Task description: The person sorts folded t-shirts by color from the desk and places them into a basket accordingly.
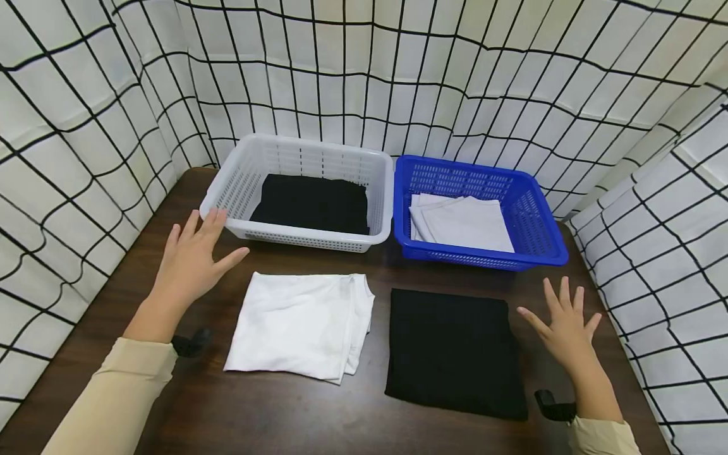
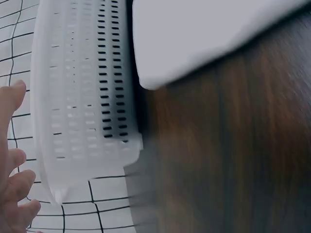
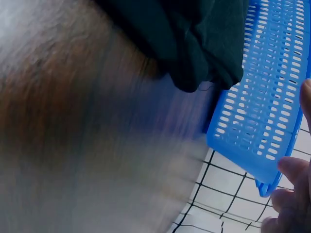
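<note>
On the tabletop [image 1: 256,411], white cloth [image 1: 296,322] beside black cloth [image 1: 455,354].
Left grip [image 1: 190,260] is released near the white basket [image 1: 307,236]; right grip [image 1: 569,328], also released.

Dark cloth [image 3: 206,46] partly hides the perforated blue basket [image 3: 262,104], the right grip [image 3: 297,208] near its rim.

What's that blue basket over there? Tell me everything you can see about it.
The blue basket is rectangular and open-topped, apparently plastic, with a smooth rim and walls pierced by rows of small slots. It stands upright towards the back right of the dark brown table, close beside the white basket; whether their rims touch is hard to tell. Folded white cloth lies inside, towards its left.
</note>
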Motion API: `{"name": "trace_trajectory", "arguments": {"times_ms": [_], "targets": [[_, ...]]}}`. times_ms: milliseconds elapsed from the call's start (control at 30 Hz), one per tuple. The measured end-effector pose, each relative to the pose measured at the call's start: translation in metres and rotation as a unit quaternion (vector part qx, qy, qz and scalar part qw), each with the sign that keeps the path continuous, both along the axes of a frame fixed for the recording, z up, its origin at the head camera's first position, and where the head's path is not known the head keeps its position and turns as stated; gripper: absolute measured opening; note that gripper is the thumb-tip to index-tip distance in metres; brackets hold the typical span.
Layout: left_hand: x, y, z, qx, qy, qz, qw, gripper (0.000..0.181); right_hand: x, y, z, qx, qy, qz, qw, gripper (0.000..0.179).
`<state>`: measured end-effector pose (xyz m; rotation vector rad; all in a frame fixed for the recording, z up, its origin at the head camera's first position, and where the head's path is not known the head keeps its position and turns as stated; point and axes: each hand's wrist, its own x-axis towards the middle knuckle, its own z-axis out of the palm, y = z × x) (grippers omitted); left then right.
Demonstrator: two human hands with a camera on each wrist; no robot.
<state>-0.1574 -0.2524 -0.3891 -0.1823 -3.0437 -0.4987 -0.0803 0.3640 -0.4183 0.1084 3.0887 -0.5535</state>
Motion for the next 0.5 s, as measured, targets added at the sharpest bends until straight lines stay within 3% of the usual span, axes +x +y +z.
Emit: {"name": "trace_trajectory", "arguments": {"times_ms": [500], "targets": [[0.000, 0.012, 0.000, -0.004, -0.008, -0.002, 1.0000, 0.094, -0.007, -0.013, 0.012, -0.002, 0.021, 0.018, 0.9996, 0.091]]}}
